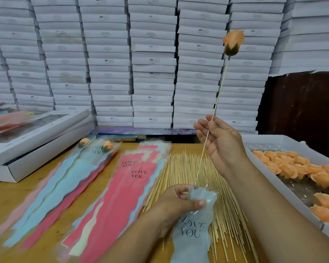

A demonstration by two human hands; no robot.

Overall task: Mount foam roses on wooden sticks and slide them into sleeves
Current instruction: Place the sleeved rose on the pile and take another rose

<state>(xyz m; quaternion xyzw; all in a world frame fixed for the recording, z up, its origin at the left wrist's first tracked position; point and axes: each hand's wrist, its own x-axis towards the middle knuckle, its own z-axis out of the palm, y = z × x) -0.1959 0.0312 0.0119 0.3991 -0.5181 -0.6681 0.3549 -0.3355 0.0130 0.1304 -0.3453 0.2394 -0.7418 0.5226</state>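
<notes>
Where the stick [203,150] enters, sleeve [193,228] hides it.

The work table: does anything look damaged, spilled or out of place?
Nothing stands out. The wooden sticks lie in one loose pile, the empty sleeves overlap flat, and the foam roses sit inside their tray.

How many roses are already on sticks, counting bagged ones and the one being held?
Held on a stick, not yet in its sleeve: 1, the orange rose in the right hand.
In sleeves on the table: 2.
Total: 3
</notes>
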